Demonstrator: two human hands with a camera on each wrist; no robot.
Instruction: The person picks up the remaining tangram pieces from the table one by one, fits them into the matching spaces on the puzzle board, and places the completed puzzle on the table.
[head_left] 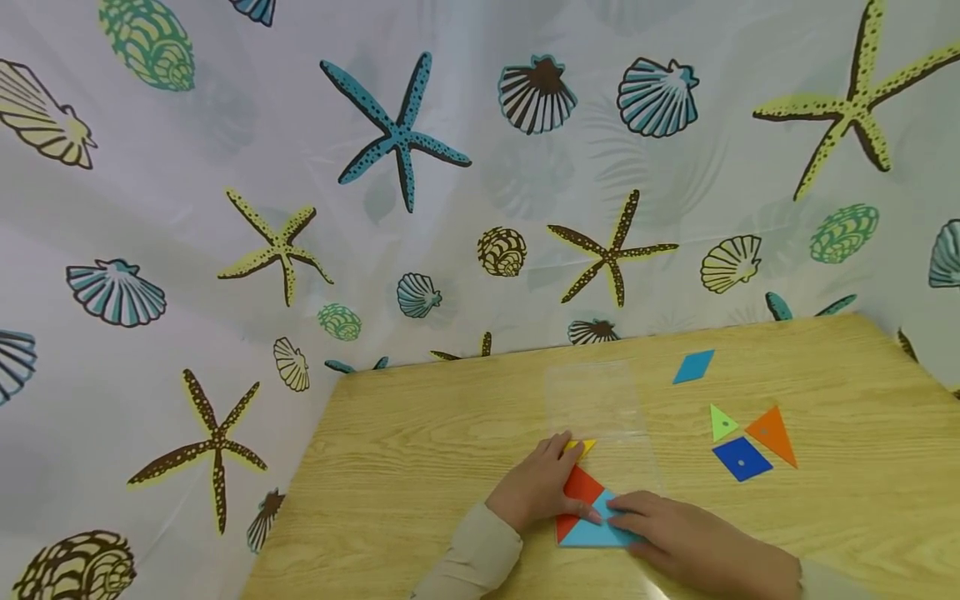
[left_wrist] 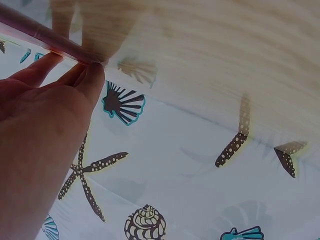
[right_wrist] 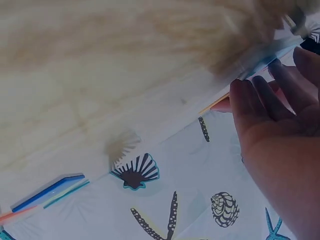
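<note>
In the head view, a red tangram triangle [head_left: 587,482] and a light blue triangle [head_left: 595,537] lie edge to edge on the table. My left hand [head_left: 534,490] rests along the red one's left side, its thumb reaching onto the light blue piece. A small yellow piece [head_left: 589,448] shows beyond the left fingertips, partly covered. From the right, my right hand [head_left: 686,533] lays its extended fingers on the light blue triangle, hiding its right end. The left wrist view has the left hand [left_wrist: 55,115] with fingertips down at the pieces' level. Fingers of the right hand [right_wrist: 280,110] also touch down in the right wrist view.
A clear plastic sheet or tray [head_left: 592,392] extends behind the hands. To the right lie a green triangle [head_left: 722,423], an orange triangle [head_left: 777,435] and a dark blue square [head_left: 742,459], with a blue parallelogram [head_left: 693,367] farther back. A shell-print curtain [head_left: 465,167] borders the wooden table [head_left: 420,433].
</note>
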